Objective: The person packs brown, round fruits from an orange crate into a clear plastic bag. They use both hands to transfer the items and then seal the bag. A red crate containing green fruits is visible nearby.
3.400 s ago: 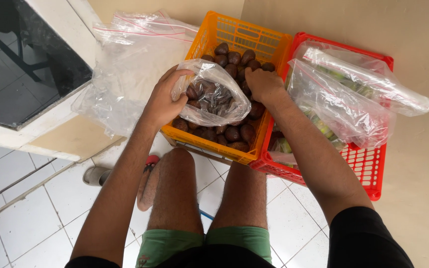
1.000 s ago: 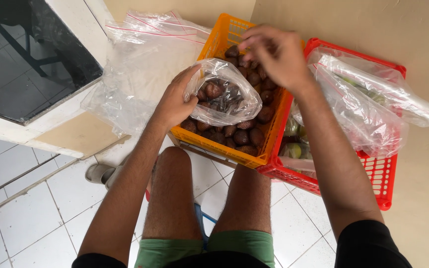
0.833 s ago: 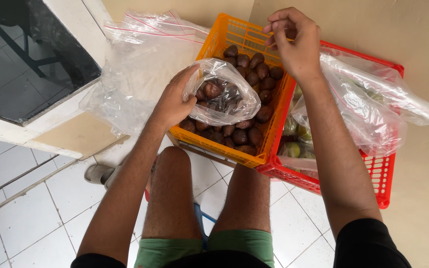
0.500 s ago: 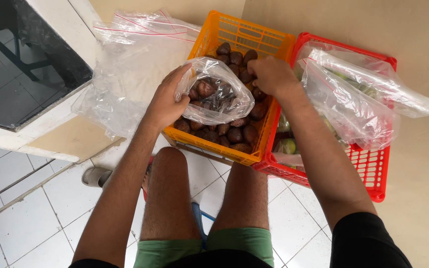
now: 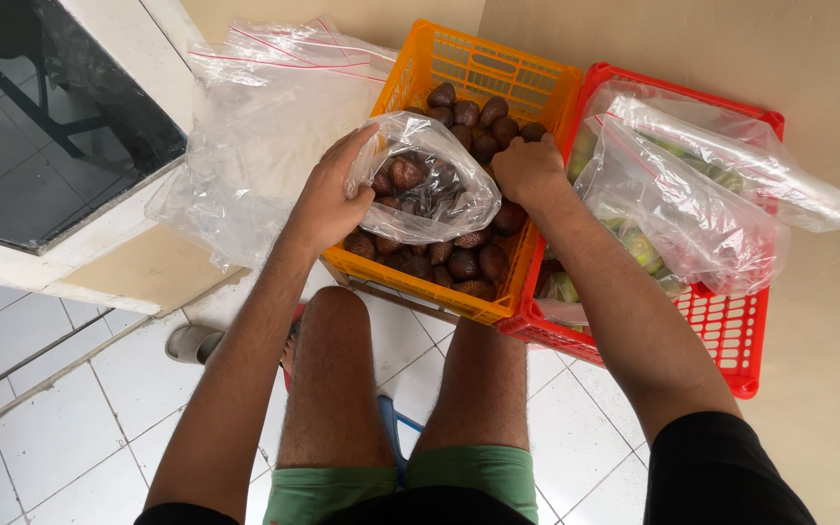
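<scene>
— My left hand (image 5: 328, 199) is gripping the rim of the clear plastic bag (image 5: 430, 185), fingers curled over its near-left edge and holding the mouth up. My right hand (image 5: 529, 167) is down in the orange crate (image 5: 498, 78) just right of the bag, fingers bent among the brown scaly fruits (image 5: 469, 112); I cannot tell whether it has closed on one.

— Where does the bag sit from each hand?

— Between them, over the crate's near half, already holding several fruits. Its mouth faces left, toward the hand holding it; its long axis runs left to right. The right hand is nearer the loose fruits, which lie beyond and right of the bag.

— And around that?

— A red crate (image 5: 731, 331) of bagged green produce touches the orange one on the right; spare plastic bags (image 5: 264, 117) lie left.
</scene>
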